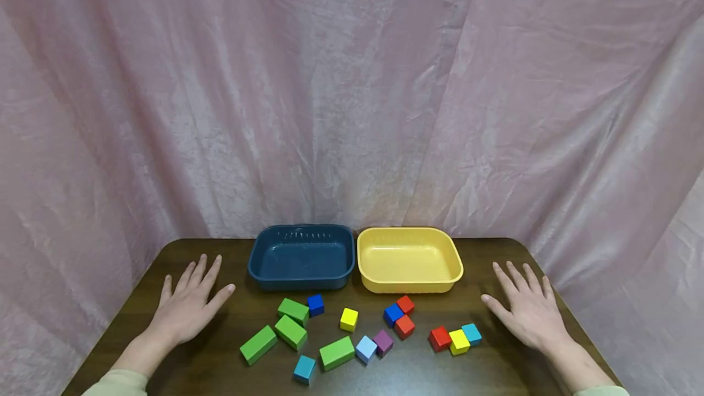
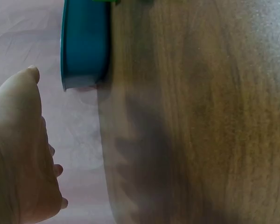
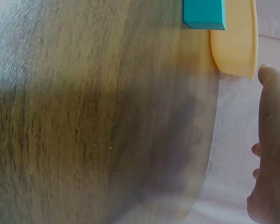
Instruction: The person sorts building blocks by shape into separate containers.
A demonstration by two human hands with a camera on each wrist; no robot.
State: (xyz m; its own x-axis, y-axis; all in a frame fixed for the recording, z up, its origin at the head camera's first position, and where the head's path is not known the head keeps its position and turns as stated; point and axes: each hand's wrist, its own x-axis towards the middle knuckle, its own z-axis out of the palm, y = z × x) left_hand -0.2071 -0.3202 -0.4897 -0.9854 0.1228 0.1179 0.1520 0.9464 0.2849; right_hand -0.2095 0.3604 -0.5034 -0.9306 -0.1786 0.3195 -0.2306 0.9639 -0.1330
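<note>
My left hand (image 1: 186,307) is at the left of the table, palm down with fingers spread and nothing in it. On the other side, my right hand (image 1: 530,313) is held the same way, also holding nothing. Nearest the left hand lies a long green block (image 1: 258,345). Closest to the right hand is a teal cube (image 1: 471,334), beside a yellow cube (image 1: 459,342) and a red cube (image 1: 440,339). Between the hands lie more green blocks (image 1: 337,354), a purple cube (image 1: 383,343), a light blue cube (image 1: 366,349) and a blue cube (image 1: 316,305). Both wrist views show hand shadows on the wood.
A dark blue basin (image 1: 301,283) and a yellow basin (image 1: 409,286) stand side by side at the back of the brown wooden table (image 1: 220,371), with nothing inside. Behind the table's rear edge hangs a pink curtain (image 1: 352,90).
</note>
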